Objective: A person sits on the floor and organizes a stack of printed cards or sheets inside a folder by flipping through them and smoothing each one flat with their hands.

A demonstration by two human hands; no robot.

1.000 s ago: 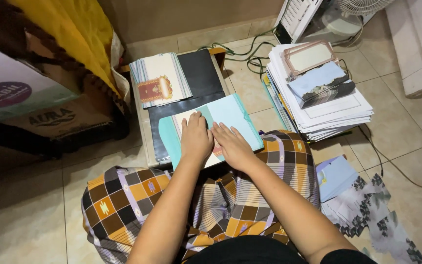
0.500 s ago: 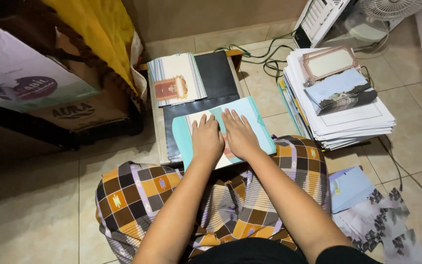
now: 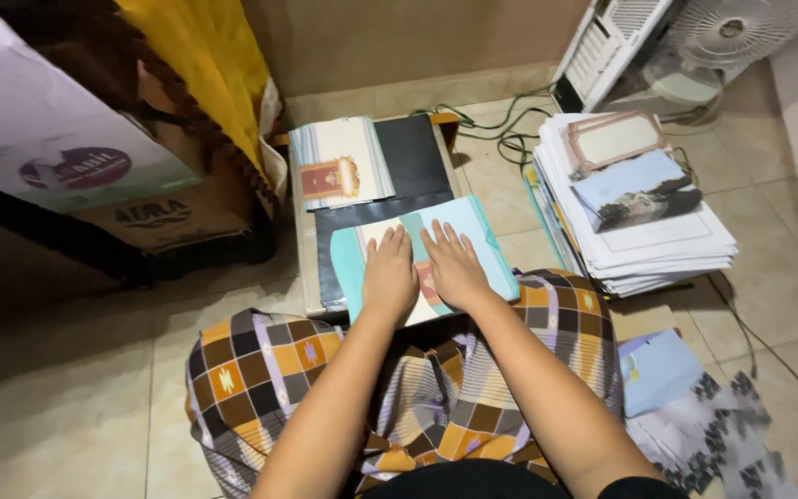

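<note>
Beige floor tiles surround the low desk (image 3: 307, 277) where your left hand (image 3: 390, 275) and right hand (image 3: 454, 268) lie flat, fingers spread and grasping nothing, pressing the folded teal-and-cream paper card (image 3: 473, 236) smooth against a black sheet (image 3: 413, 166).

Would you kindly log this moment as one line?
left hand: flat on teal folder | right hand: flat on it | folder: on black mat

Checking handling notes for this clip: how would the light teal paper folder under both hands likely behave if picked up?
The light teal paper folder lies flat and thin beneath the left hand and right hand, so it is probably light and bendy. Its folded flaps may spring open once released. On the smooth black board it might slide easily.
</note>
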